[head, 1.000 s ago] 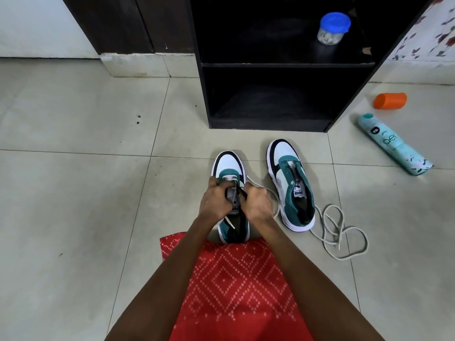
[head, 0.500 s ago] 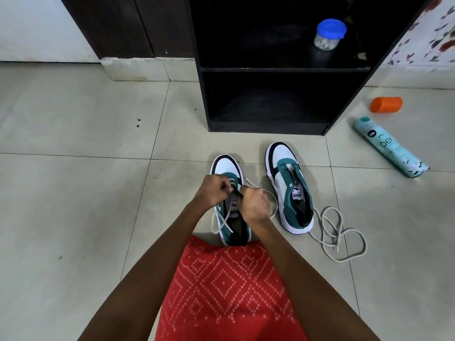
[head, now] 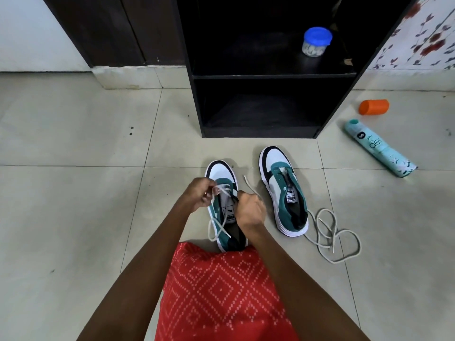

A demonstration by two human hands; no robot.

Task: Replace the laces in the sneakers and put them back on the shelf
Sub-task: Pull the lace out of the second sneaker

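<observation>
Lacing, sneaker one of two

Fingers (head: 211,190) of my left hand (head: 198,194) pinch one end of the white lace (head: 222,188) and my right hand (head: 250,209) is curled round the other end, both over the near sneaker (head: 221,172) on the floor (head: 73,217) in front of my knee; only the lowest eyelets look threaded, so next I reckon it's crossing the ends up hole by hole, keeping both sides even. Second sneaker (head: 283,190) sits just beside it, unlaced, with its loose lace (head: 332,238) heaped by the heel. Jar (head: 316,43) with a blue lid on the upper shelf (head: 270,76) holds something pale, can't tell what. Shelving the pair is a long way off.
</observation>
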